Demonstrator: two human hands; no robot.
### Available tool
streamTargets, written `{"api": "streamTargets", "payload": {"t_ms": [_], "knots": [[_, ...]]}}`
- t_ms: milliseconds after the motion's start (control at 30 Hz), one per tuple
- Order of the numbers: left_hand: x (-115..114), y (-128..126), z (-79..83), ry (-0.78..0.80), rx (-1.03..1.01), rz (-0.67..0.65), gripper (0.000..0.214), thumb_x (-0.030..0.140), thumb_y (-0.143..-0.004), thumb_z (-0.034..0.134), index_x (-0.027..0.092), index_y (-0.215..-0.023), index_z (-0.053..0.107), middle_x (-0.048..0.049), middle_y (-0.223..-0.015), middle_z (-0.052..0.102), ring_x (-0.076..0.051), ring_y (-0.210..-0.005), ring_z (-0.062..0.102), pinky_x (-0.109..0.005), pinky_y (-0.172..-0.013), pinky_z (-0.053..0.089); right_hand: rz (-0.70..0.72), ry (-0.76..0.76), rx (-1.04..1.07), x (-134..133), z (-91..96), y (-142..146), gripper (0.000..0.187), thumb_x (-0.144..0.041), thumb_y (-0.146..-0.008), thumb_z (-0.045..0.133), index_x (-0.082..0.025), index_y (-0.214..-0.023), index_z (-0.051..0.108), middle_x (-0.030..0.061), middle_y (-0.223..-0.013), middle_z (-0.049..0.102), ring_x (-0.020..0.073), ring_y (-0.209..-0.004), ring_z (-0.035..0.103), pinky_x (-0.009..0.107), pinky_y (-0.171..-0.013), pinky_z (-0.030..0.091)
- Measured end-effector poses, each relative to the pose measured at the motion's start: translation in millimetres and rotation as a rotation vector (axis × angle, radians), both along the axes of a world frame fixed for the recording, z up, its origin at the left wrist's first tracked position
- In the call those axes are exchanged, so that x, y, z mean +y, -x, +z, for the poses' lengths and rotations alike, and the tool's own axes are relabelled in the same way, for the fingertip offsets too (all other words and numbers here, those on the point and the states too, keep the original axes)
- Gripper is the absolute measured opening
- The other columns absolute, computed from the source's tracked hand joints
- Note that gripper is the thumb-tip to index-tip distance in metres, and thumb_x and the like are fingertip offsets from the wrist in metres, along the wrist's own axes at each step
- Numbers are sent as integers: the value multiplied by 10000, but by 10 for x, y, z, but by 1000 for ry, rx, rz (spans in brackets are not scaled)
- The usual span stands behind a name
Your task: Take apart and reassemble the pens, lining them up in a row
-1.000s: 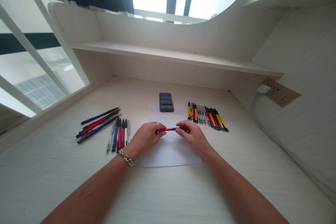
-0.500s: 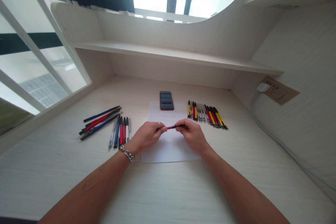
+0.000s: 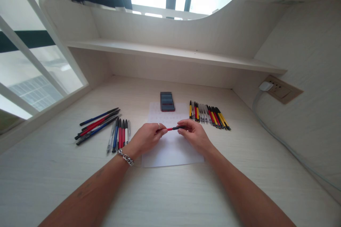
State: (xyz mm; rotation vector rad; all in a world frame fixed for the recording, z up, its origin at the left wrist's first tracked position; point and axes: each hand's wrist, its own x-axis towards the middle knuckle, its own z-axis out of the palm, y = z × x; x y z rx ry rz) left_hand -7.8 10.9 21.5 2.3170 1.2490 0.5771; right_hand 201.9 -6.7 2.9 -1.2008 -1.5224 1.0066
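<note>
A red pen with a black end (image 3: 170, 129) is held level between my two hands, over a white sheet of paper (image 3: 172, 154). My left hand (image 3: 149, 136), wearing a ring and a chain bracelet, pinches the red end. The black end sits in the closed fingers of my right hand (image 3: 193, 134), which hide its tip. Beside my left wrist lies a row of pens (image 3: 119, 134) in blue, red, white and clear. Beyond my right hand is another row of pens (image 3: 213, 115) in yellow, red, black and clear.
A loose fan of pens (image 3: 98, 124) lies at the far left of the desk (image 3: 170, 198). A dark, pixelated phone-like block (image 3: 167, 101) rests at the paper's top edge. A shelf (image 3: 170, 54) spans the back. A plug (image 3: 265, 86) with a cable sits in the right wall socket.
Both hands still hold the same pen over the paper, with little motion. The whole view has shifted slightly, so the desk items appear a bit further left.
</note>
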Motion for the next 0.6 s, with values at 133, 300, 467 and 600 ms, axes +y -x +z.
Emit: {"api": "streamTargets", "payload": {"t_ms": [133, 300, 467, 600], "knots": [[-18, -18, -4, -9, -16, -16, 306, 394, -885, 433, 221, -907, 685, -31, -825, 699, -155, -722, 596, -229, -642, 406, -31, 62, -105, -7, 12, -22, 338, -461, -841, 489, -160, -824, 641, 24, -620, 633, 110, -497, 518, 232, -477, 412], [-9, -9, -25, 13, -11, -10, 311, 387, -896, 410, 227, -905, 677, -27, -781, 692, -155, -702, 597, -228, -637, 411, -60, -54, -95, -2, 10, -11, 220, -377, -730, 650, -181, -831, 649, 41, -798, 669, 157, -712, 603, 268, -633, 483], [12, 17, -52, 19, -44, -5, 290, 382, -897, 423, 237, -951, 668, -20, -852, 702, -161, -757, 611, -234, -679, 429, -75, 41, -142, 2, 24, -25, 303, -446, -807, 545, -168, -851, 657, 31, -692, 650, 127, -561, 560, 250, -537, 452], [4, 13, -67, 25, -62, -33, 292, 369, -906, 416, 255, -1015, 662, -16, -967, 702, -168, -846, 623, -242, -742, 444, -40, 24, -143, -5, 24, -32, 224, -377, -805, 562, -173, -761, 643, 13, -656, 631, 121, -555, 545, 246, -543, 435]]}}
